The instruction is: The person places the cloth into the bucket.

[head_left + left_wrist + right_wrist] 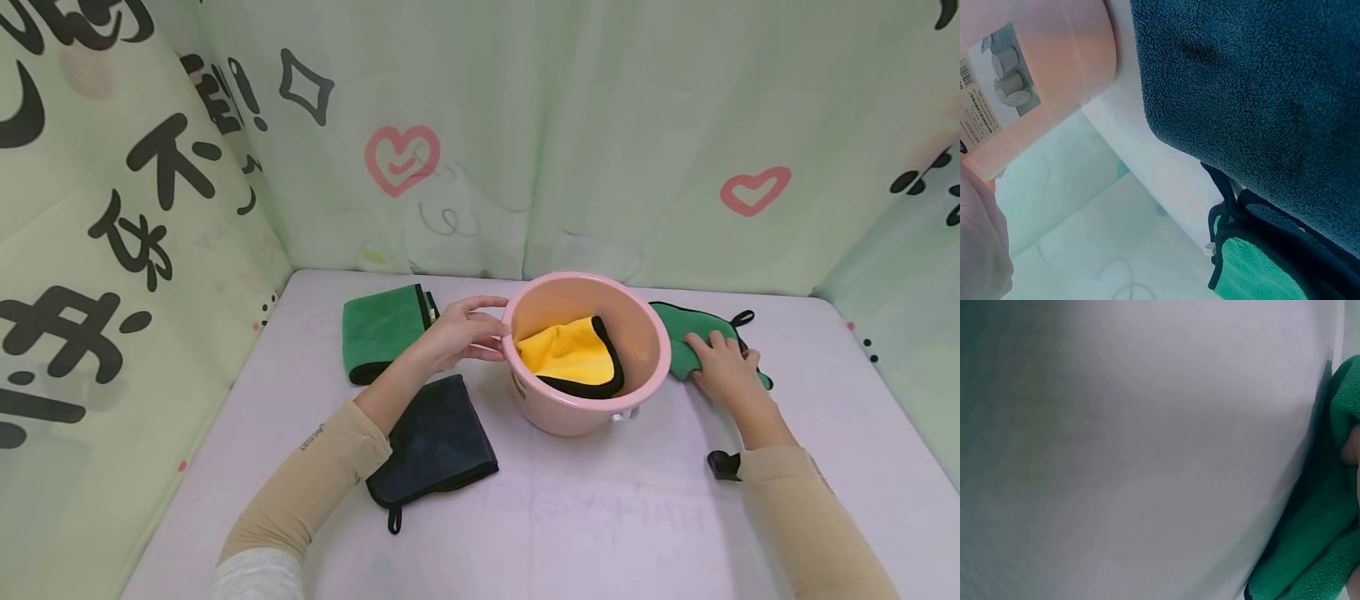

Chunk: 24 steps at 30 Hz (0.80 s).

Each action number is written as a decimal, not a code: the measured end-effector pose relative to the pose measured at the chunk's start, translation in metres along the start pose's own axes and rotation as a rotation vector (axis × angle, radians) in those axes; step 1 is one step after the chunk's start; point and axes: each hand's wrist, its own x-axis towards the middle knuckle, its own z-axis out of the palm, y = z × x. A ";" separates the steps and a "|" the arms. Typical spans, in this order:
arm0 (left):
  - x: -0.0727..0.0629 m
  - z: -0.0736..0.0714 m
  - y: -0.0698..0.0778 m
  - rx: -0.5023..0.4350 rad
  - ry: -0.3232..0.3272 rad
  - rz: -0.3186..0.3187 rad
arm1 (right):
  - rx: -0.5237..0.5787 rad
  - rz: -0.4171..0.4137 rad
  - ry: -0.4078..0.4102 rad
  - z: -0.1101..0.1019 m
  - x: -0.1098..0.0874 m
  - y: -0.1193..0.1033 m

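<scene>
A pink bucket (555, 417) stands on the table with a folded yellow cloth (573, 354), edged in black, inside it. My left hand (468, 333) reaches to its left side, fingers fairly straight and touching just at the rim. To the right of the bucket, my right hand (727, 367) grips a green cloth (678, 321) with black trim and a hanging loop. Bunched folds of that cloth (1316, 537) show beside the fingers in the right wrist view, where most of the hand is out of frame.
Left of the bucket lies a folded dark navy cloth (438, 437), partly under my left forearm. Behind it is another folded green cloth (382, 325). Printed curtains (480, 167) hang along the back and sides of the white table (585, 517).
</scene>
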 end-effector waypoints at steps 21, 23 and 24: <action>-0.001 0.001 0.001 0.004 0.007 -0.006 | 0.069 -0.063 0.454 -0.052 -0.014 -0.019; -0.001 0.000 0.001 0.008 0.007 -0.006 | 0.069 -0.074 0.480 -0.061 -0.016 -0.025; -0.001 0.000 0.001 0.010 0.007 -0.005 | 0.070 -0.082 0.494 -0.066 -0.017 -0.028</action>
